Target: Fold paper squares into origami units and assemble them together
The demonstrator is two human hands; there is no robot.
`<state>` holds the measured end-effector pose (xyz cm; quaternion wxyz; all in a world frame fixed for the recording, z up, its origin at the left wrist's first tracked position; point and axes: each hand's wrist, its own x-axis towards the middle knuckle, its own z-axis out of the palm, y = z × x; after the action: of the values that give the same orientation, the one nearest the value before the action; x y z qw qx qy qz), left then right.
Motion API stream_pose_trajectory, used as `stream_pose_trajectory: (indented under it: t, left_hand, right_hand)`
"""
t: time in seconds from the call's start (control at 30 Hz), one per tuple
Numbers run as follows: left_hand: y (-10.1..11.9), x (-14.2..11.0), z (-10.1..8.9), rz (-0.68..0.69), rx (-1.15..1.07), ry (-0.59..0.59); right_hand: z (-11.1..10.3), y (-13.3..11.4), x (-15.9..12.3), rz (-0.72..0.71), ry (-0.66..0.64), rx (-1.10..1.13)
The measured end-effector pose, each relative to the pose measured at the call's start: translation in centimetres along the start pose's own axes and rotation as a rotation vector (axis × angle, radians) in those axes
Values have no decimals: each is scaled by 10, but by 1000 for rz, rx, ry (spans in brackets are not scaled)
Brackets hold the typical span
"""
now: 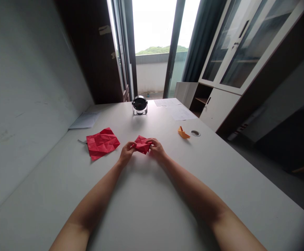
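Note:
A folded piece of red origami paper (pixel 142 144) is held between my two hands, a little above the white table. My left hand (pixel 127 152) pinches its left corner with thumb and fingers. On the other side, my right hand (pixel 157 148) grips the right edge, its fingers partly over the paper. To the left lies a creased, opened-out red sheet of paper (pixel 102 143). An orange folded paper boat (pixel 183 132) rests to the right of my right hand.
Beside the boat lies a white roll of tape (pixel 195 133). A round silver-and-black device (pixel 140 105) on a stand is at the table's far side. White papers (pixel 180 113) lie back right, another sheet (pixel 84 120) back left by the wall. A cabinet (pixel 221 108) stands beyond the right edge.

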<state>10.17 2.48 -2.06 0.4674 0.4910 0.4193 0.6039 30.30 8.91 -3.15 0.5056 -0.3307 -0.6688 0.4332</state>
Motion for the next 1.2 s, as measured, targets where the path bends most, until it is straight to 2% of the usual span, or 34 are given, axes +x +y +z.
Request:
stream_pose_trajectory:
  t: [0.2, 0.43, 0.63, 0.77, 0.87, 0.97, 1.2]
  left_hand:
    - [-2, 2, -3, -32, -64, 73]
    - [-4, 2, -7, -59, -72, 67]
    - [-6, 2, -5, -37, -62, 80]
    - [-2, 1, -2, -24, -59, 47]
    - [1, 0, 1, -41, -44, 15]
    - [-1, -2, 2, -59, 17, -22]
    - [-7, -5, 0, -91, 131, -92]
  right_hand:
    - [2, -6, -1, 5, -10, 70]
    - [2, -5, -1, 39, -25, 117]
    - [4, -5, -5, 184, -40, 133]
    - [4, -5, -5, 186, 12, 108]
    - [5, -2, -4, 175, 17, 190]
    - [5, 1, -4, 160, -19, 244]
    - [6, -9, -7, 132, -126, 173]
